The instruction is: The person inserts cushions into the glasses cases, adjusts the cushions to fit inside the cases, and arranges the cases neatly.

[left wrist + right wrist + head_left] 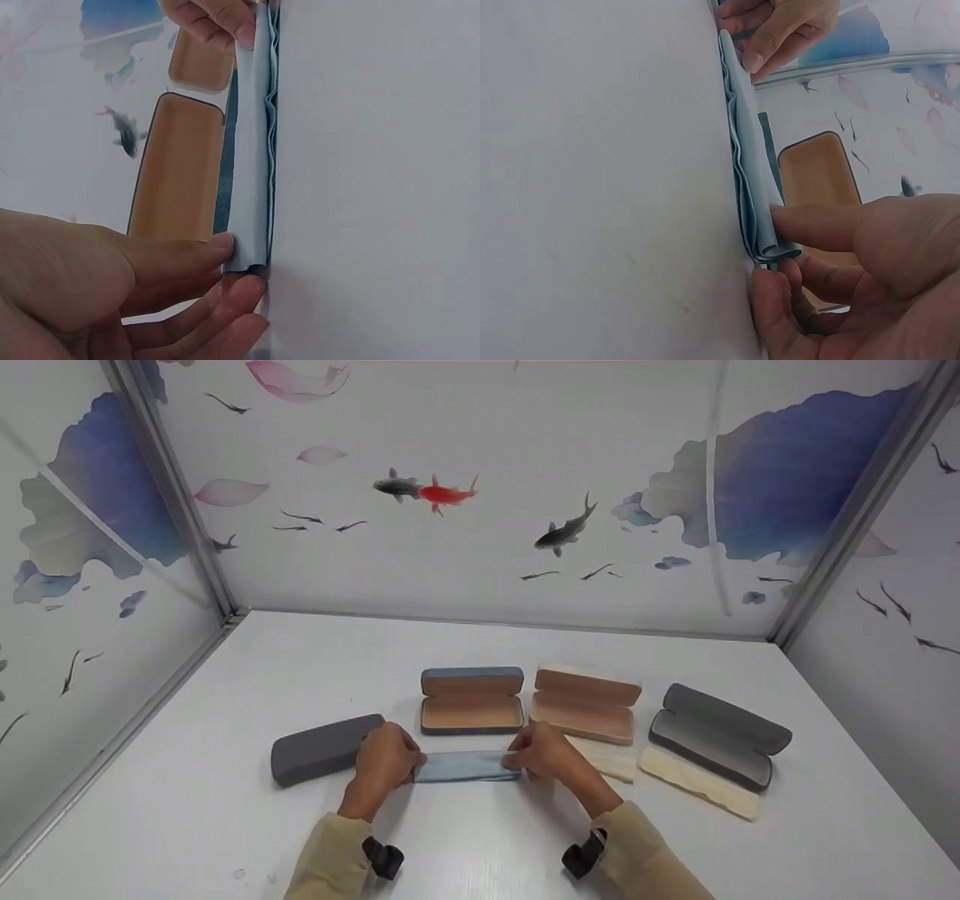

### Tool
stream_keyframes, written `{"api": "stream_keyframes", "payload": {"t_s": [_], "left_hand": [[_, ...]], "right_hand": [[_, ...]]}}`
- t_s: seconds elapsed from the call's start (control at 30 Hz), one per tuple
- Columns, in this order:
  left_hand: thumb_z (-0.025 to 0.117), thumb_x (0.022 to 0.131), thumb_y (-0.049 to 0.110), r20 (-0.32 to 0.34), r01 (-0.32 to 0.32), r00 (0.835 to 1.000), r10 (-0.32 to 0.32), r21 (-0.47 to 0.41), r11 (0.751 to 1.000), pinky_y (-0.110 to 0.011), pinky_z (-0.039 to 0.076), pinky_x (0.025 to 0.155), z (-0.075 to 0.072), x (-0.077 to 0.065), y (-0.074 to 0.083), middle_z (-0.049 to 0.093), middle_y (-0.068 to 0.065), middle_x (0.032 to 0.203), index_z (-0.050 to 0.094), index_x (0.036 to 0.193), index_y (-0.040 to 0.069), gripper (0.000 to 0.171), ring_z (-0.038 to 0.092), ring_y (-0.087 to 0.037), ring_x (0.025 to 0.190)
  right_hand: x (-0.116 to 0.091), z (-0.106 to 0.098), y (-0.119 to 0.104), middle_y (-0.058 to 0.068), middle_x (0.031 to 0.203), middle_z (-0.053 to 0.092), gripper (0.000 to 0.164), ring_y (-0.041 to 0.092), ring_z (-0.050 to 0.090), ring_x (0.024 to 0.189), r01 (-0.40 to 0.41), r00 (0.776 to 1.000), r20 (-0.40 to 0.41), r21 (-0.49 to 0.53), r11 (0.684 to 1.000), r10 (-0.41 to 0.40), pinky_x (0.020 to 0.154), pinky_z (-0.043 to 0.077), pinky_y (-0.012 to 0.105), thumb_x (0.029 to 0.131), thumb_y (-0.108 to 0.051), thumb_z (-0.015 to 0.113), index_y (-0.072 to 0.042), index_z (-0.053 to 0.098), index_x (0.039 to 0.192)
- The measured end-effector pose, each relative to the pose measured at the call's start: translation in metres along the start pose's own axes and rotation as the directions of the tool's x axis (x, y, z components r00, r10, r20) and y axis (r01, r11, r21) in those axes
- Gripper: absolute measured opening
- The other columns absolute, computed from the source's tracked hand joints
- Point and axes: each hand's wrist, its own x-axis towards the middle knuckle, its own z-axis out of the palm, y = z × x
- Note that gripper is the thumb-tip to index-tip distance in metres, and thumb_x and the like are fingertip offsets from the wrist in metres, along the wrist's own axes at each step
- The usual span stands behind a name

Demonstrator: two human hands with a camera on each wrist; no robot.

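Note:
A light blue cloth (466,766), folded into a long strip of several layers, lies flat at the front middle of the table. My left hand (386,761) pinches its left end between thumb and fingers; my right hand (546,754) pinches the right end. In the left wrist view the left thumb rests on top of the cloth (251,165) with fingers at its end. The right wrist view shows the stacked folds of the cloth (742,150) along its near edge. Just behind it stands an open blue glasses case (471,716) with a tan lining.
A closed grey glasses case (315,754) lies beside the left hand. To the right stand an open pink-tan case (585,709) and an open grey case (720,735). Cream folded cloths (697,784) lie before those two. White printed walls (465,570) enclose the table (480,855).

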Motion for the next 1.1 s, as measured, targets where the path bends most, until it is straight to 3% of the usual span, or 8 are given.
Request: {"api": "stream_keyframes", "payload": {"t_s": [0.2,0.3,0.37,0.5,0.63,0.8,0.93,1.1], "left_hand": [[0.076,0.085,0.006,-0.028,-0.012,1.0,0.014,0.048,0.999,-0.026,0.045,0.057,-0.004,0.0,0.007,0.071,-0.006,0.071,0.077,0.082,-0.001,0.007,0.059,-0.014,0.061],[0.074,0.087,0.007,0.017,-0.009,1.0,0.01,-0.037,0.999,-0.025,0.046,0.056,-0.008,0.002,0.009,0.071,-0.008,0.072,0.074,0.084,-0.001,0.008,0.059,-0.014,0.059],[0.071,0.09,0.008,0.089,0.038,0.996,-0.027,-0.124,0.992,-0.025,0.05,0.057,-0.014,0.005,0.01,0.071,-0.009,0.078,0.071,0.089,-0.001,0.01,0.062,-0.015,0.063],[0.063,0.095,0.014,0.224,0.18,0.967,-0.121,-0.262,0.948,-0.03,0.06,0.069,-0.023,0.011,0.004,0.067,-0.016,0.102,0.064,0.108,-0.003,0.021,0.072,-0.021,0.079],[0.059,0.098,0.013,0.268,0.223,0.956,-0.119,-0.402,0.888,-0.034,0.061,0.073,-0.026,0.014,-0.004,0.064,-0.023,0.115,0.058,0.122,-0.007,0.032,0.075,-0.026,0.087],[0.063,0.096,0.006,0.253,0.23,0.962,-0.105,-0.537,0.812,-0.033,0.061,0.074,-0.027,0.017,-0.011,0.064,-0.027,0.119,0.054,0.132,-0.008,0.04,0.074,-0.022,0.081],[0.065,0.094,0.003,0.211,0.195,0.973,-0.088,-0.563,0.803,-0.035,0.061,0.08,-0.028,0.016,-0.014,0.063,-0.03,0.125,0.057,0.132,-0.009,0.041,0.073,-0.021,0.084],[0.067,0.092,0.004,0.164,0.157,0.984,-0.074,-0.575,0.803,-0.039,0.06,0.086,-0.027,0.015,-0.016,0.065,-0.028,0.123,0.06,0.128,-0.01,0.039,0.074,-0.024,0.089]], "right_hand": [[0.0,-0.006,0.0,0.001,0.079,0.061,0.011,0.014,0.055,0.068,-0.012,1.0,-0.001,0.011,1.0,0.012,0.058,0.045,0.023,0.086,-0.016,0.079,-0.009,0.073,0.091],[-0.002,-0.012,0.0,0.0,0.077,0.061,0.011,0.014,0.055,0.067,-0.008,1.0,-0.025,0.05,0.999,0.01,0.058,0.044,0.024,0.086,-0.018,0.08,-0.009,0.073,0.089],[-0.003,-0.015,0.001,-0.001,0.075,0.061,0.013,0.014,0.055,0.066,0.008,1.0,-0.026,0.102,0.995,-0.005,0.059,0.046,0.025,0.086,-0.018,0.08,-0.009,0.071,0.087],[-0.002,-0.017,0.0,-0.002,0.074,0.064,0.015,0.011,0.059,0.07,0.033,0.999,0.005,0.192,0.981,-0.035,0.065,0.053,0.027,0.087,-0.018,0.078,-0.006,0.069,0.087],[0.002,-0.014,-0.003,0.0,0.08,0.065,0.015,0.011,0.065,0.073,-0.008,1.0,0.03,0.266,0.964,0.0,0.071,0.059,0.03,0.089,-0.018,0.077,-0.005,0.068,0.089],[0.006,-0.012,-0.001,0.006,0.091,0.065,0.024,0.013,0.068,0.077,0.002,0.999,0.042,0.391,0.921,-0.02,0.078,0.061,0.035,0.09,-0.015,0.075,0.001,0.066,0.105],[0.008,-0.011,0.001,0.009,0.1,0.066,0.032,0.014,0.068,0.084,0.041,0.998,0.018,0.473,0.88,-0.057,0.082,0.061,0.036,0.089,-0.012,0.075,0.003,0.064,0.114],[0.011,-0.008,0.003,0.01,0.101,0.067,0.028,0.016,0.071,0.089,0.044,0.999,0.0,0.527,0.849,-0.052,0.084,0.061,0.034,0.088,-0.011,0.076,0.002,0.065,0.111]]}}
